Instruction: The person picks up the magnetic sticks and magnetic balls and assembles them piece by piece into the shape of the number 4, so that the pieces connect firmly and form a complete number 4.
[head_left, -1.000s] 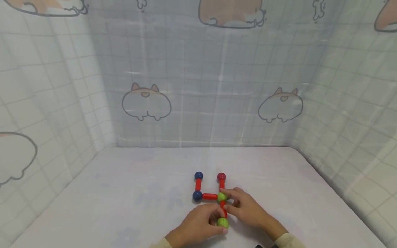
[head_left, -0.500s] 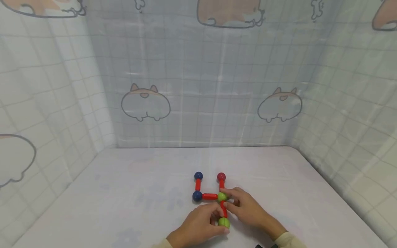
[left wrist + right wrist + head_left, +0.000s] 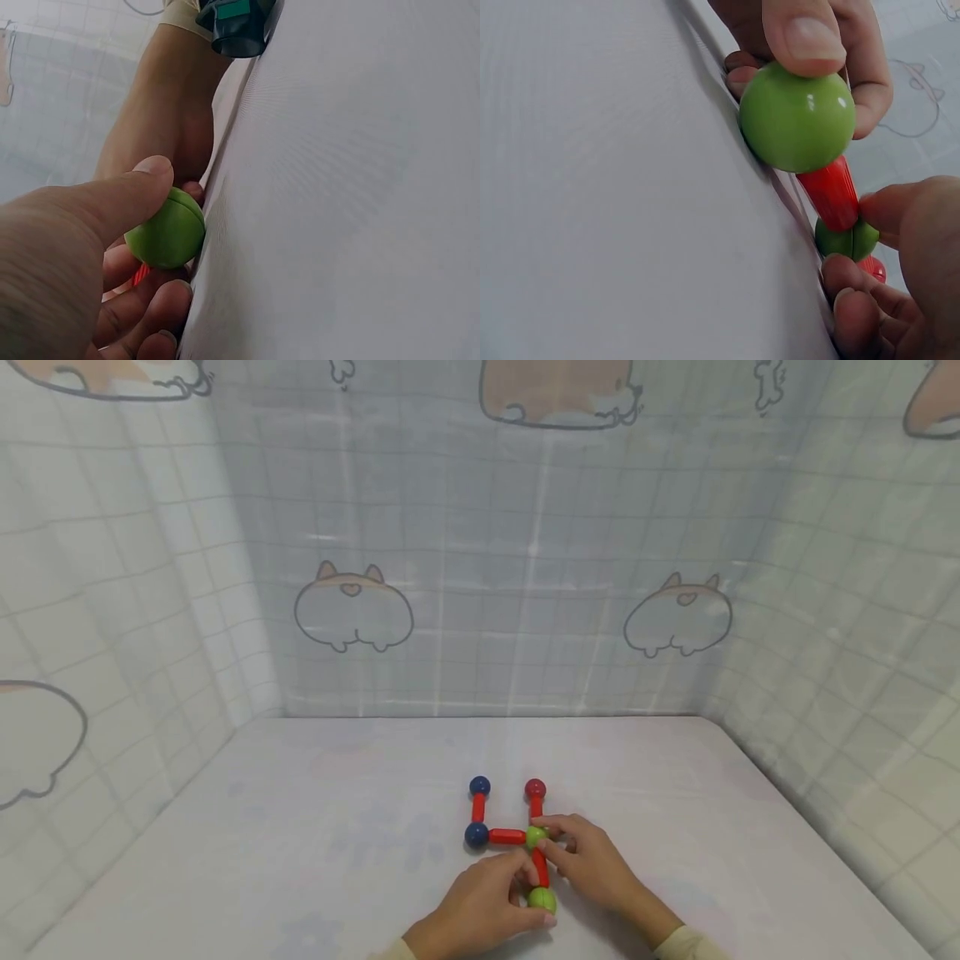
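Note:
On the table lies a joined figure of balls and red rods. My left hand pinches the near green ball between thumb and fingers; the left wrist view shows that green ball under the thumb. A red rod runs from it to the far green ball. Thumb and fingers of my right hand grip this far green ball, seen in the right wrist view as a green ball beyond the red rod. A further rod leads on to a red ball.
Leftward from the far green ball, a red rod joins a blue ball. Another red rod links that to a second blue ball. The pale table meets a patterned curtain on three sides.
My right thumb has shifted away from me, off the red rod and onto the far green ball. The near green ball has moved slightly right with my left hand.

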The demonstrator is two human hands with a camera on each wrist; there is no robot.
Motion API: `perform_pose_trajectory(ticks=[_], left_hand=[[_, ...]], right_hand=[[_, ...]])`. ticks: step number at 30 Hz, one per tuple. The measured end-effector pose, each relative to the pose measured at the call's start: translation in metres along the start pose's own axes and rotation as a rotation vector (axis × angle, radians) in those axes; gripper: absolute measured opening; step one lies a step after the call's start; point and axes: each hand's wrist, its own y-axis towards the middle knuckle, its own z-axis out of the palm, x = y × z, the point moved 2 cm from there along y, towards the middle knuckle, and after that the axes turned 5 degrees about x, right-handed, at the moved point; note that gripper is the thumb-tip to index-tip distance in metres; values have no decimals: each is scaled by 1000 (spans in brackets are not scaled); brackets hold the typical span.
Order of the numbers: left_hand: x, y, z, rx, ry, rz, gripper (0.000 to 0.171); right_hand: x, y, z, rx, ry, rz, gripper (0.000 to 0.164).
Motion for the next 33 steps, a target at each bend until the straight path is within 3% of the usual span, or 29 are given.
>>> perform_pose_trajectory(ticks=[10, 15, 22, 33], left_hand=[[0, 2, 0, -5, 31, 12, 39], [0, 4, 2, 21, 108, 44, 51], [0, 6, 5, 34, 110, 1, 42], [2, 3, 6, 32, 95, 3, 40]], right_hand=[[3, 2, 2, -29, 6, 30, 34], [3, 1, 1, -36, 3, 16, 34], [2, 1, 0, -42, -28, 1, 32], [-2, 1, 2, -40, -45, -32, 31]])
